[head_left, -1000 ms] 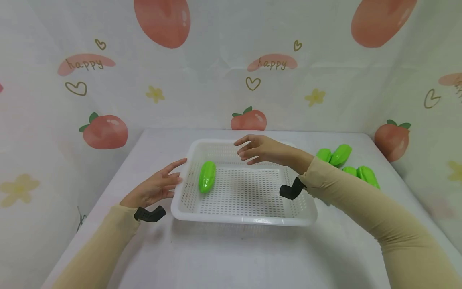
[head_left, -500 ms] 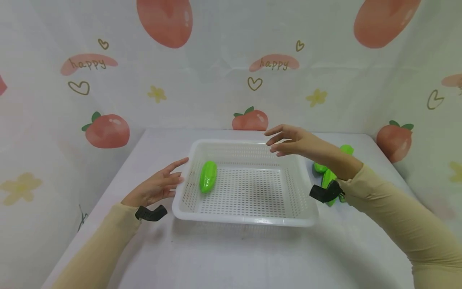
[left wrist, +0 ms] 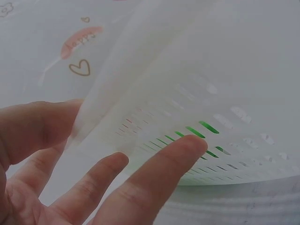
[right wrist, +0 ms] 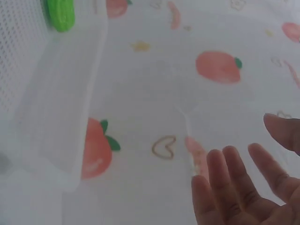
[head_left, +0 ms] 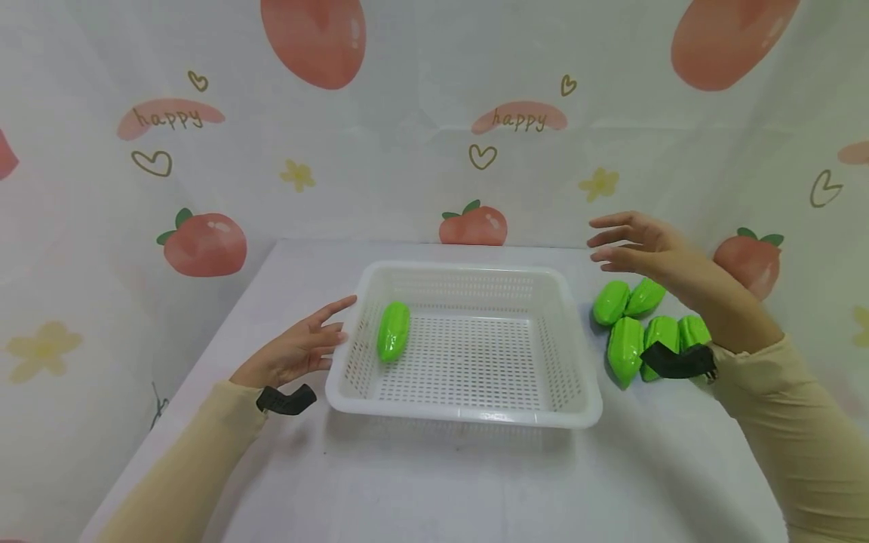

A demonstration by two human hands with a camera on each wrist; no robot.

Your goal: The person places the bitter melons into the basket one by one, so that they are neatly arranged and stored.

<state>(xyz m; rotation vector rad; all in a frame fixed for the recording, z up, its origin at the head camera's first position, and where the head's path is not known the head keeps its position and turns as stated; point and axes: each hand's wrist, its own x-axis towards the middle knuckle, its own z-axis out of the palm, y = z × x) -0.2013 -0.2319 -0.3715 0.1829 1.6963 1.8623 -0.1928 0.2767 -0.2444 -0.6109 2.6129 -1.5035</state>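
Note:
A white perforated plastic basket (head_left: 462, 415) sits mid-table. Inside it, near the left wall, lies one glossy, bright green, cucumber-like piece (head_left: 394, 332). My left hand (head_left: 295, 351) rests against the basket's left rim with relaxed fingers; the left wrist view shows its fingertips at the outer wall, where green shows through the slots. My right hand (head_left: 652, 245) is raised at the right with loosely extended fingers, holding nothing. Below and beside it, several similar green pieces (head_left: 626, 348) lie grouped on the table, some partly hidden by the right wrist and its black strap.
A white cloth covers the table (head_left: 434, 483), and its back edge meets a white curtain (head_left: 380, 136) printed with peaches, flowers and "happy". The green group lies close to the basket's right side. A thin dark cord (head_left: 159, 406) shows at the left.
My right hand has moved right, from above the basket to above the green pieces, uncovering more of them. The left hand stays at the rim, and the piece in the basket has not moved.

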